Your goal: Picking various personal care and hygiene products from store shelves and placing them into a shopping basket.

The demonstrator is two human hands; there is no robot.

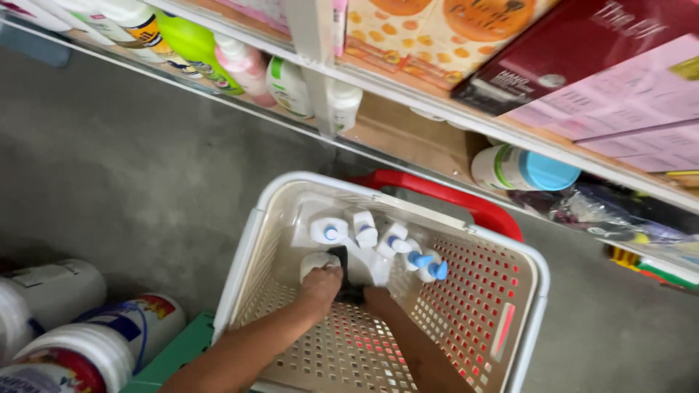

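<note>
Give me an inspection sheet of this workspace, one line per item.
Surface: grey concrete floor; beige perforated basket with a red handle stands on it.
Job's things: white bottles with blue and white caps, grouped at the basket's far end.
Clutter: white tubs at lower left, beside a green edge.
Hands: left hand on a white bottle; right hand beside it, mostly hidden, grip unclear.
Cables: nothing seen.
Surroundings: shelf holding bottles, boxes and a blue-lidded container.
</note>
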